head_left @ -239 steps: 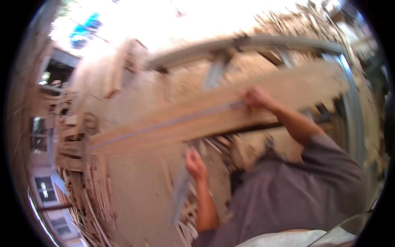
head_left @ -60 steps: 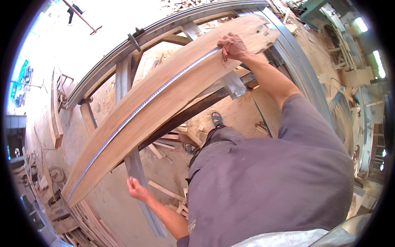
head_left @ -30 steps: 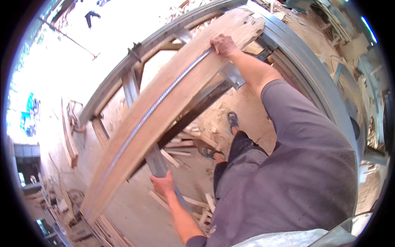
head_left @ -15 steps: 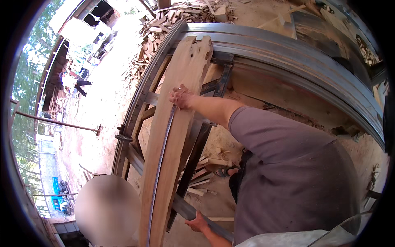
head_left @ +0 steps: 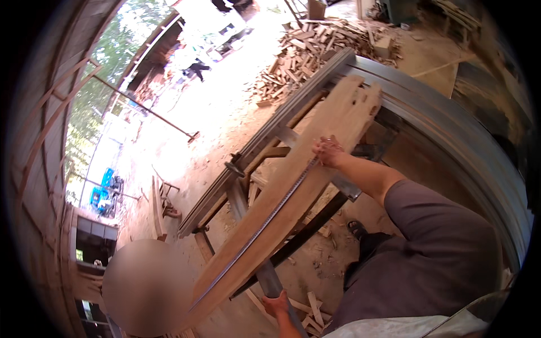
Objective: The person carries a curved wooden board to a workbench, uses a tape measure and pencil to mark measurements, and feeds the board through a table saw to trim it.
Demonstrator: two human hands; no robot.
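While the long wooden plank [head_left: 293, 197] lies slanted across the metal frame [head_left: 265, 146], right hand [head_left: 328, 151] presses fingers onto its far end w/ a thin metal strip [head_left: 265, 222]; left hand [head_left: 276, 303] grips frame's near bar.

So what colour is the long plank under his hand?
Pale tan plank, seen in the head view.

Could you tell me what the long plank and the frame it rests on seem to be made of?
The plank looks like raw, unfinished wood: pale brown, with a rough, ragged far end. The frame beneath looks like bare grey metal, dull and dusty. The thin strip lying along the plank, under the right hand, appears metallic, perhaps a measuring tape.
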